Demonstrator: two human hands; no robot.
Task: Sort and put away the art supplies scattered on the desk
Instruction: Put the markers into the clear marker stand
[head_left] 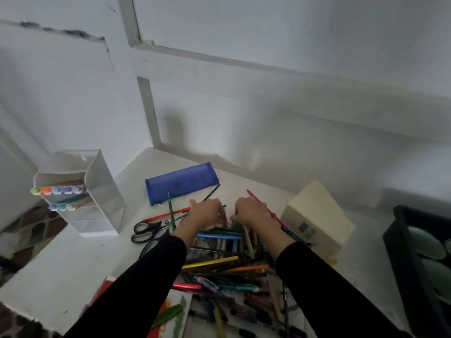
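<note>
A heap of coloured pencils, pens and markers covers the middle of the white desk. Both my hands reach into its far end. My left hand has its fingers curled down among the pens. My right hand does the same beside it, the fingertips nearly meeting. What either hand holds is hidden by blur and by the fingers. A blue pencil case lies just beyond the hands. A clear tiered organiser with a few markers stands at the left.
Black scissors and a green pencil lie left of my left hand. A pink pencil runs beside my right hand. A cream box stands at the right, a dark bin beyond it. Printed paper lies near the front edge.
</note>
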